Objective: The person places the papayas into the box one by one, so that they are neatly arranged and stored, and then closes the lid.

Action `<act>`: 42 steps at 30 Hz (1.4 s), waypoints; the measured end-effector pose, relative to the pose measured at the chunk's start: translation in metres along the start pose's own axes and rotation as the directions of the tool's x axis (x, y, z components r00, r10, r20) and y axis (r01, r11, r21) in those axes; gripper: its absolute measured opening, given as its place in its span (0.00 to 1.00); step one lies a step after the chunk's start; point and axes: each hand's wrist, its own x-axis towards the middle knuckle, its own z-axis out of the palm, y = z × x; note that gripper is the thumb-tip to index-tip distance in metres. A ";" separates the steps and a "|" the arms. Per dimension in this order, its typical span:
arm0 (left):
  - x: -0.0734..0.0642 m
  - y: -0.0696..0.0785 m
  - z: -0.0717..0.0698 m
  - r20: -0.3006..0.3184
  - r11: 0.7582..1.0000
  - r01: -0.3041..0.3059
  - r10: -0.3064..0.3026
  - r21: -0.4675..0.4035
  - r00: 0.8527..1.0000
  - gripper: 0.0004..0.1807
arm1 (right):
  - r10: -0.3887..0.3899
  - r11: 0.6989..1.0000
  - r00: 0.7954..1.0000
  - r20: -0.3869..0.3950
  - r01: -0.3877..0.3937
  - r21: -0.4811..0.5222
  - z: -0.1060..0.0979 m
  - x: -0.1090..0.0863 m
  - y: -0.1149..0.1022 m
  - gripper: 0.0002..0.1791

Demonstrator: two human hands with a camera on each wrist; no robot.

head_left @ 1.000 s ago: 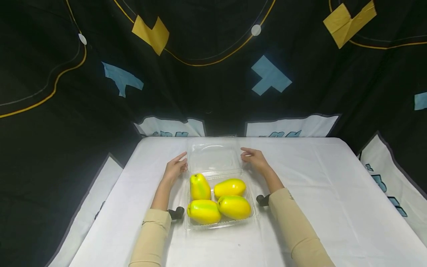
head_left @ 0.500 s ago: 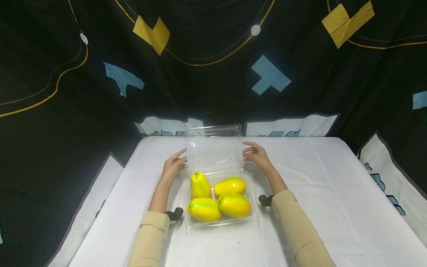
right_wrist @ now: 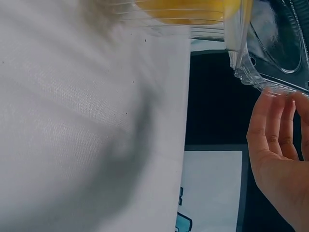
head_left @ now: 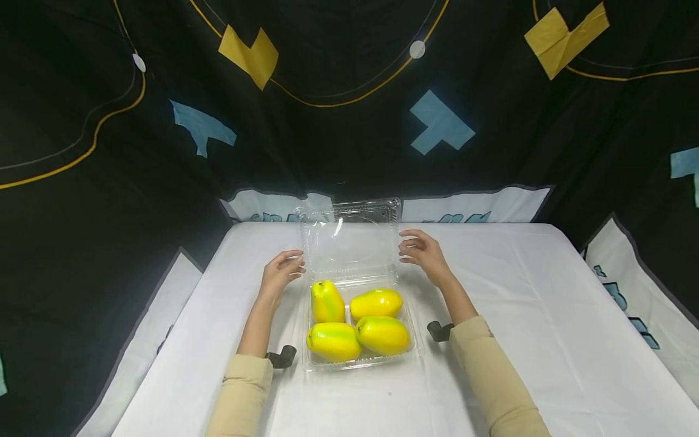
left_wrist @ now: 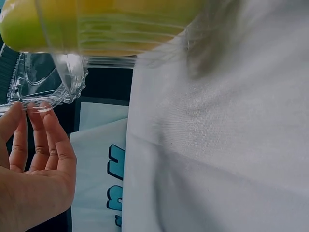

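Observation:
A clear plastic clamshell box (head_left: 363, 365) lies on the white-covered table with several yellow-green papayas (head_left: 383, 335) in its base. Its hinged lid (head_left: 349, 243) stands tilted up at the back. At the lid's left edge, my left hand (head_left: 277, 277) holds the rim with its fingertips, and the left wrist view shows thumb and fingers meeting the lid's edge. My right hand (head_left: 426, 257) holds the opposite edge in the same way, its fingertips (right_wrist: 267, 92) on the ridged rim in the right wrist view. Part of the right thumb is cut off there.
The white tablecloth (head_left: 519, 315) spreads around the box. Behind the table hangs a black curtain (head_left: 338, 152) with yellow and blue patches. A black wrist mount (head_left: 281, 357) sits on the left wrist, another (head_left: 439, 331) on the right.
The lid has swung up from lying farther back, its far edge now higher against the curtain. My right hand has risen slightly with it; the papayas stay in the base.

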 end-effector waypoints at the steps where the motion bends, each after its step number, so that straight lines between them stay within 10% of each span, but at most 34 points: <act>1: -0.001 0.000 0.000 -0.002 1.000 0.002 -0.002 0.000 1.000 0.19 | -0.003 1.000 1.000 -0.002 0.002 -0.004 0.000 -0.001 -0.001 0.20; 42: -0.018 0.042 0.009 -0.141 0.936 -0.278 0.252 -0.216 0.958 0.19 | -0.248 0.966 0.966 -0.067 0.242 -0.089 0.013 -0.021 -0.057 0.19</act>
